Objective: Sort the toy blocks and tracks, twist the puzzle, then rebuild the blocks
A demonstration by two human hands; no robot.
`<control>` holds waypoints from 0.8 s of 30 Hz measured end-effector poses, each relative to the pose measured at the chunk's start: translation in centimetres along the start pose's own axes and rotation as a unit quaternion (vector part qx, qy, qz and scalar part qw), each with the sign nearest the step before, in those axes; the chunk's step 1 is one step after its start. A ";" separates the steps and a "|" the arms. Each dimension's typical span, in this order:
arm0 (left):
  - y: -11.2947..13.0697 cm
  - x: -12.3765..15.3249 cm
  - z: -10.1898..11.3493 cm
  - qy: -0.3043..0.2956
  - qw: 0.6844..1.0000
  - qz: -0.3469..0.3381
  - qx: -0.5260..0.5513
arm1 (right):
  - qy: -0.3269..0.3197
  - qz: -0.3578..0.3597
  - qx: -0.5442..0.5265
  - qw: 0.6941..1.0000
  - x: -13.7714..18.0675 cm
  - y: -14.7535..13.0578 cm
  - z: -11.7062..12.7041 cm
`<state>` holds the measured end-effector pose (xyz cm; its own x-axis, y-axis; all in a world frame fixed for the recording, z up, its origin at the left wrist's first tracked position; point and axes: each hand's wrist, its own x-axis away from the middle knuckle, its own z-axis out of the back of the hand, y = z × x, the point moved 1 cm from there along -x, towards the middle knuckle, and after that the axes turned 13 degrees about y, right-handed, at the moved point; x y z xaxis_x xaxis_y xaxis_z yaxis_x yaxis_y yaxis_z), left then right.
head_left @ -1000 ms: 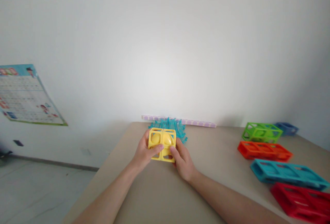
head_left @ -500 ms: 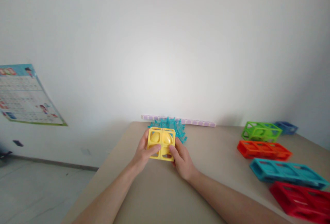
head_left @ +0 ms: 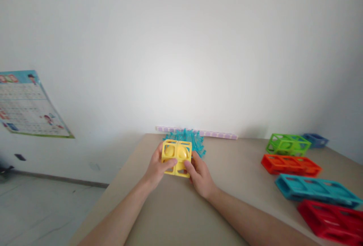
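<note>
We've got left hand and right hand gripping the yellow frame, thumbs nearside, probably to keep it steady

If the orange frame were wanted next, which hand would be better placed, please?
Probably the right hand, nearer the orange frame, though it and the left hand both hold the yellow piece.

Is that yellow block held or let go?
Held: the left hand and right hand grip the yellow block from opposite sides, thumbs on its near face.
</note>
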<state>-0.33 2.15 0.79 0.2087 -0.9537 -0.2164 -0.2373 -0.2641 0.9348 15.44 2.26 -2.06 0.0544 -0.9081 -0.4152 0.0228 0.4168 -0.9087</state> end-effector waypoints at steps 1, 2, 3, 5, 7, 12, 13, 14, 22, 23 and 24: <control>0.0 0.0 0.0 -0.004 1.000 -0.002 0.000 | 0.000 0.001 0.001 1.000 0.0 0.0 0.0; 0.0 0.0 0.0 -0.009 1.000 -0.003 0.000 | 0.001 0.002 0.003 1.000 0.0 0.0 0.0; 0.0 -0.1 0.0 -0.013 1.000 -0.003 0.000 | 0.003 0.002 0.004 1.000 0.0 -0.1 0.0; 0.0 -0.1 0.0 -0.017 1.000 -0.004 0.003 | 0.005 0.001 0.006 1.000 0.0 -0.1 0.0; 0.0 -0.1 0.1 -0.016 1.000 -0.003 0.008 | 0.003 0.003 0.006 1.000 0.0 0.0 0.0; 0.2 -0.1 0.1 -0.013 1.000 -0.001 0.014 | -0.005 0.015 -0.005 1.000 0.0 -0.2 0.0; 0.2 -0.1 0.1 -0.012 1.000 -0.005 0.013 | -0.006 0.016 -0.006 1.000 0.0 -0.2 0.0; 0.2 -0.1 0.1 -0.014 1.000 -0.010 0.011 | -0.005 0.017 -0.006 1.000 0.0 -0.3 0.0; 0.1 0.3 0.2 -0.026 0.991 -0.120 -0.051 | 0.012 0.029 0.013 0.999 0.0 0.4 0.3; 0.0 0.4 0.3 -0.017 0.988 -0.136 -0.069 | 0.019 0.034 0.017 0.999 0.0 0.6 0.4; 0.0 0.5 0.3 -0.010 0.985 -0.150 -0.084 | 0.027 0.040 0.021 0.999 0.0 0.7 0.5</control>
<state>-0.51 1.62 0.57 0.2268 -0.8392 -0.4942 -0.0068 -0.5087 0.8609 15.91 2.56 -2.72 0.0037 -0.8724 -0.4888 0.0630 0.4880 -0.8706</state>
